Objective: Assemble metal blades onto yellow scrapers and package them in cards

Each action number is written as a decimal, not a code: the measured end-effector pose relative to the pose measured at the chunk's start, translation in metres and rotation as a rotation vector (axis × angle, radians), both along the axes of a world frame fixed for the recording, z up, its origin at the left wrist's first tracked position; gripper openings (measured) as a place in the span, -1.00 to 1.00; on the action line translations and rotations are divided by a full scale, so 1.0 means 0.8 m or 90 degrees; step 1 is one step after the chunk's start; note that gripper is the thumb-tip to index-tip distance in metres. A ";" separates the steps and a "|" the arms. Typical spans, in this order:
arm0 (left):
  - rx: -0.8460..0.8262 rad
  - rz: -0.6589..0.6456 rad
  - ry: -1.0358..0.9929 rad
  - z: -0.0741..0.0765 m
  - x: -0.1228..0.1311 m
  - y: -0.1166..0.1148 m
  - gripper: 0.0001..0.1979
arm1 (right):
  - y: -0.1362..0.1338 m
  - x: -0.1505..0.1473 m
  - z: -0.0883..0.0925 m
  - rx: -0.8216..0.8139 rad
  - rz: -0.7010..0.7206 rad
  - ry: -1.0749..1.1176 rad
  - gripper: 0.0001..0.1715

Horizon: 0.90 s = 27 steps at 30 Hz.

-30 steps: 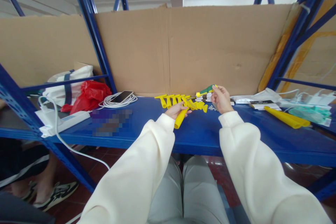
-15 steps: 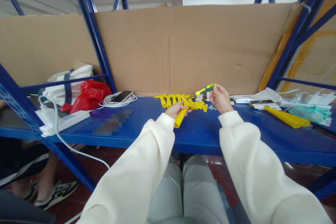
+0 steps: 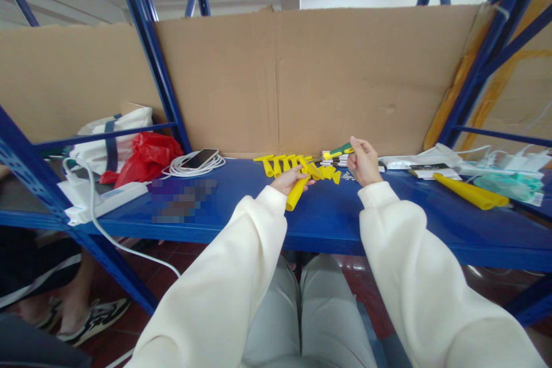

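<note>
My left hand [image 3: 288, 180] grips a long yellow plastic tube [image 3: 296, 194] that slants down toward me over the blue shelf [image 3: 241, 215]. My right hand [image 3: 364, 163] is closed on a green and yellow screwdriver [image 3: 339, 152], its tip pointing left toward the tube's far end. Several more yellow plastic pieces [image 3: 280, 163] lie in a row on the shelf just behind my left hand. A small stack of dark and white flat parts [image 3: 333, 160] sits behind the screwdriver.
A phone on a coiled white cable [image 3: 196, 163], a red bag [image 3: 146, 159] and a white power strip [image 3: 103, 200] lie at the left. Yellow tubes [image 3: 472, 194], papers and chargers lie at the right. Cardboard [image 3: 323, 80] backs the shelf. Another person's legs [image 3: 52, 293] are at lower left.
My right hand has lowered the screwdriver and tilted it flatter, its tip now closer to the yellow tube. The left hand has stayed in place.
</note>
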<state>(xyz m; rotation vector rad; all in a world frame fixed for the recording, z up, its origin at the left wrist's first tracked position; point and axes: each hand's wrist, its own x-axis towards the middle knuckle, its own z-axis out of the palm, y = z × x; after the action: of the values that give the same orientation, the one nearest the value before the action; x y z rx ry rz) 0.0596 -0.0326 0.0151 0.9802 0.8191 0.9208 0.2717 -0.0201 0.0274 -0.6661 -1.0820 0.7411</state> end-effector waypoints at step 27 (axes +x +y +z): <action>0.028 0.058 -0.025 -0.006 -0.001 0.012 -0.30 | 0.004 0.000 -0.003 -0.028 0.011 -0.042 -0.42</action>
<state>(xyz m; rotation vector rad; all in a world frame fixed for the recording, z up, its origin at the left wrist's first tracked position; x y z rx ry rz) 0.0586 -0.0233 0.0103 0.9655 0.8186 1.0376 0.2714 -0.0172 0.0253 -0.7236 -1.1353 0.7645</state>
